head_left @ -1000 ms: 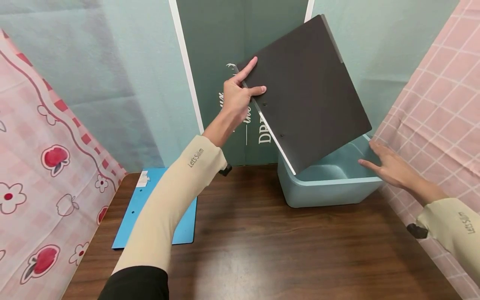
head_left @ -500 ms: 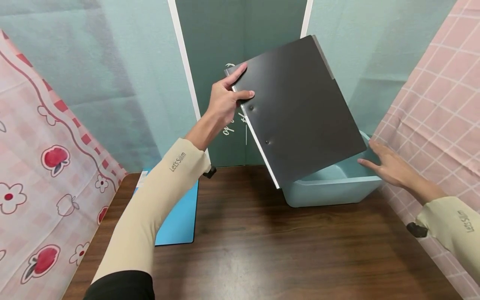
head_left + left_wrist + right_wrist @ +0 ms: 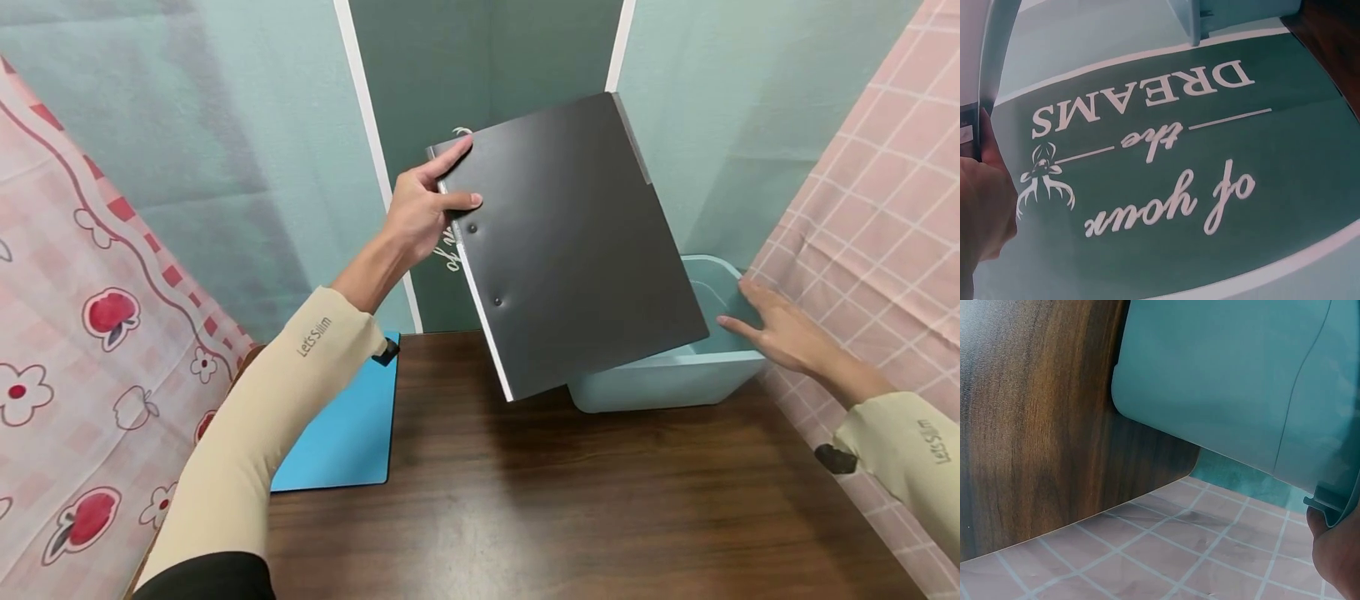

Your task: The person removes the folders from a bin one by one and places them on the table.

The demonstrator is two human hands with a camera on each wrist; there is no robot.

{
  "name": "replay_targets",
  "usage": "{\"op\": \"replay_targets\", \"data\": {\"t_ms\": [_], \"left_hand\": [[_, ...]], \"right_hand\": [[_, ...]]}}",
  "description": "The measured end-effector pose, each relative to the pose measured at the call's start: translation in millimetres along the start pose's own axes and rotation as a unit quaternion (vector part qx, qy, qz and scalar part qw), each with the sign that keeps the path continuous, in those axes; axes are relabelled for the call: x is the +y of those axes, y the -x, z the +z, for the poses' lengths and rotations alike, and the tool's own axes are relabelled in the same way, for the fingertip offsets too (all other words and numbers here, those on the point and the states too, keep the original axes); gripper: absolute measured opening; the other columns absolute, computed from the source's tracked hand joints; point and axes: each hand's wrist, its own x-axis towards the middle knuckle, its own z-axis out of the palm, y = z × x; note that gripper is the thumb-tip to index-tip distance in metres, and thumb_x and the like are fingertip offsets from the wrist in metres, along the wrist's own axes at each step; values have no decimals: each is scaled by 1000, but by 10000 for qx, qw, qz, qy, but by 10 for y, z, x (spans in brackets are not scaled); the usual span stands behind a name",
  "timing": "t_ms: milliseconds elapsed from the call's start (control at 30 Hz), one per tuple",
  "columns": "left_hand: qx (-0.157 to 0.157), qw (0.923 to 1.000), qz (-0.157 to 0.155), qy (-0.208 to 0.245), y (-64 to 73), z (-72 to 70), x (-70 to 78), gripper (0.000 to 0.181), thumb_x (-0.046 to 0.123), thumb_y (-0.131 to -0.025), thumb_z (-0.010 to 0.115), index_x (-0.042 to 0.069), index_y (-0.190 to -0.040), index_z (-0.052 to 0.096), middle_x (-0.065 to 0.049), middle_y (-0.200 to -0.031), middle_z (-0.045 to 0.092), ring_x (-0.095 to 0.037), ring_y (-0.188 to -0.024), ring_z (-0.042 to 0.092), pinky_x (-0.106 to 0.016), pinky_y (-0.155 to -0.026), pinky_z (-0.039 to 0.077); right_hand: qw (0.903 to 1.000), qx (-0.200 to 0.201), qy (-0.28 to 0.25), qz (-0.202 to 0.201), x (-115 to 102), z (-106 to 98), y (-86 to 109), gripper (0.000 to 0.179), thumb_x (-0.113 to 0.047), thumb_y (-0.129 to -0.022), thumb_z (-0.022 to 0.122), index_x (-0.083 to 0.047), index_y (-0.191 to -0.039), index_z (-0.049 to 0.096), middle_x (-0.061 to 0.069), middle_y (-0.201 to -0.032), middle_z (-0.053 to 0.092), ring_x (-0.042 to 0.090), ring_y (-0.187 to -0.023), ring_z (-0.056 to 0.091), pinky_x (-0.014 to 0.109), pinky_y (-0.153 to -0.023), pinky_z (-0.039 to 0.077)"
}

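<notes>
My left hand (image 3: 420,208) holds a black file folder (image 3: 577,258) by its spine edge, up in the air, thumb on the near cover. The folder is tilted, two rivets showing beside the pale spine. Its lower right part overlaps the light blue plastic bin (image 3: 667,390) in the head view. In the left wrist view the fingers (image 3: 988,206) close round the folder's edge at far left. My right hand (image 3: 787,333) grips the bin's right rim, thumb toward the inside; the right wrist view shows fingers (image 3: 1332,550) tucked under the rim's lip.
A blue folder (image 3: 345,437) lies on the brown wooden table (image 3: 570,508) at the left, partly hidden by my left sleeve. Curtains stand close around: pink checked cloth (image 3: 847,250) at right, apple-patterned cloth (image 3: 97,400) at left, green panel with lettering (image 3: 420,75) behind.
The left hand has brought the black folder left and downward, away from over the bin, so more of the bin shows. The right hand stays at the bin's rim.
</notes>
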Motion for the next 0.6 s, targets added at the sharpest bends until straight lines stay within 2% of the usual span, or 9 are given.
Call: {"op": "replay_targets", "data": {"t_ms": [167, 400, 600], "left_hand": [[-19, 9999, -63, -150, 102, -94, 55, 81, -32, -82, 66, 14, -148, 64, -1, -153, 55, -27, -126, 59, -32, -87, 62], [-159, 9993, -106, -330, 234, -275, 124, 80, -30, -85, 65, 12, -153, 58, -3, -159, 49, -25, -136, 53, -29, -96, 56], [-214, 9986, -256, -415, 352, -423, 166, 81, -31, -86, 63, 12, -155, 55, -3, -162, 45, -26, -137, 51, -28, -96, 57]], "right_hand": [[10000, 44, 27, -17, 11, -4, 11, 89, -42, -108, 55, 10, -165, 10, 40, -167, 13, 59, -155, 11, 68, -126, 6], [10000, -17, -6, 53, -11, -8, 36, 89, -43, -109, 54, 10, -165, 8, 39, -168, 11, 59, -155, 9, 69, -126, 4], [10000, -44, -51, 56, -17, -18, 51, 89, -43, -109, 54, 9, -165, 8, 40, -168, 12, 59, -155, 9, 69, -126, 3]]}}
